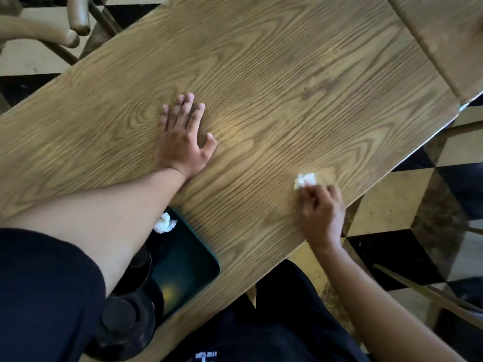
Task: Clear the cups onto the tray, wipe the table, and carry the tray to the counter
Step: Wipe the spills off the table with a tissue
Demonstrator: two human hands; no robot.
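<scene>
Dark cups (125, 309), partly hidden under the left forearm, stand nearest the camera on the green tray (188, 265), which sits at the near edge of the counter (287, 74). Exact cup count: cannot tell; at least two dark round shapes show. One crumpled white tissue (164, 223) lies on the tray's far rim.

Left hand (183, 137): flat on the counter near its middle, fingers (188, 105) straight and spread, grasping nothing. It reads as a brace.

Right hand (322, 212): near the counter's right edge, fingers curled and pinching a small white tissue wad (305, 180), which is pressed to the surface. Image is blurred around this hand.

Beyond the counter: brown chair parts at the far left, checkered floor (392, 205) at right, a second wooden surface at the far right corner.

Step in hand, by judgement: wiping. Cups appear already cleared onto the tray, and no cups show on the open counter.

Next move calls for: passing the wad over the unwiped stretch toward the middle and left, with steady downward pressure, then dropping the wad on the tray and gripping the tray with both hands to carry it level.
</scene>
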